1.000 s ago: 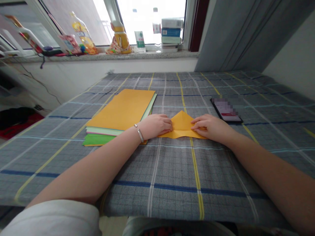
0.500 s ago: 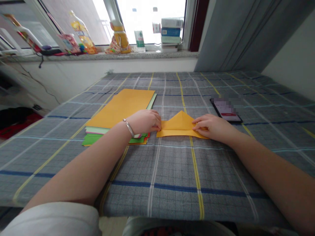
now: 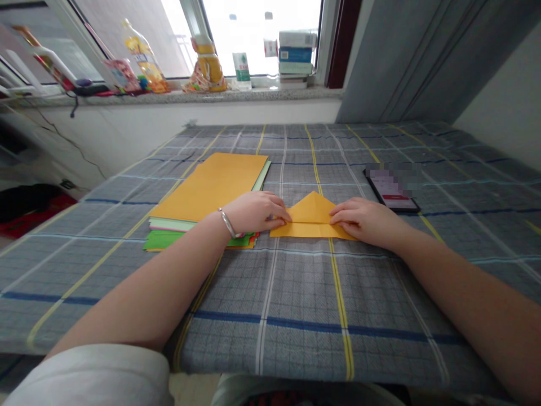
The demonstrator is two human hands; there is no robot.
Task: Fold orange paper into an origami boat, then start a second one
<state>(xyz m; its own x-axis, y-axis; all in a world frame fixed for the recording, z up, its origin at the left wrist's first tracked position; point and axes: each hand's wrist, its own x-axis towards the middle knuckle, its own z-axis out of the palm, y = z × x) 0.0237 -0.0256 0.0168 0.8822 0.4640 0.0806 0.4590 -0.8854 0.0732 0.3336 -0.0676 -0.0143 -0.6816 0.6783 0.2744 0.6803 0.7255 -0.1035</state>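
In the head view, we find the folded orange paper [image 3: 313, 210] flat on the checked tablecloth [image 3: 304, 287], between the two hands, its pointed peak directed away from the person and a straight strip along the near edge.

We record the left hand [image 3: 256, 210] at the paper's left end, fingers bent and bunched close together, the fingertips touching the sheet near its crease. The right hand [image 3: 364, 219] covers the right end, fingertips on the paper, thumb near the fingers. Both hands are narrow in posture; we cannot tell whether either pinches the sheet or only presses it.

We note a silver bracelet [image 3: 228, 224] on the left wrist. A stack of coloured paper [image 3: 211, 189], orange on top, lies left of the folded piece, partly behind the left forearm. A phone [image 3: 391, 190] lies beyond the right hand.
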